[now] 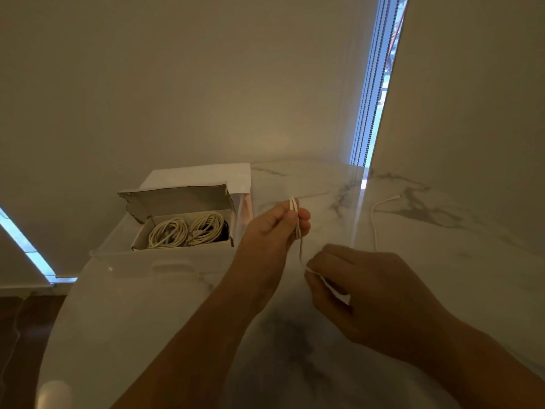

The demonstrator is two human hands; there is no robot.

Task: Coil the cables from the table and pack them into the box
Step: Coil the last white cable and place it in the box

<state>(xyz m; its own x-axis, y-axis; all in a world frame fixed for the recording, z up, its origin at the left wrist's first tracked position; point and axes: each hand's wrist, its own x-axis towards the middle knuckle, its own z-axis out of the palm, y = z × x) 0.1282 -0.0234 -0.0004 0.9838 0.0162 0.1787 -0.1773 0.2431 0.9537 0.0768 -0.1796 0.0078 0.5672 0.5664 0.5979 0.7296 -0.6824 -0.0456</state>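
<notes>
Left hand [272, 224], raised above the marble table [147, 320], pinches folded loops of a white cable [375, 222] between thumb and fingers. The strand drops to the right hand [362, 287], which grips it lower; its free end trails across the table beyond. Two coiled cables [185, 230] lie in the open cardboard box [180, 202] at left.

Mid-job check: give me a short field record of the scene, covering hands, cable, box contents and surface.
left hand: pinches a folded loop of the thin white cable, raised above the table
right hand: grips the same cable lower down
cable tail: trails over the white marble table toward the wall
open cardboard box: lid up, holds two coiled white cables
stage: third cable being coiled, not yet packed
</notes>
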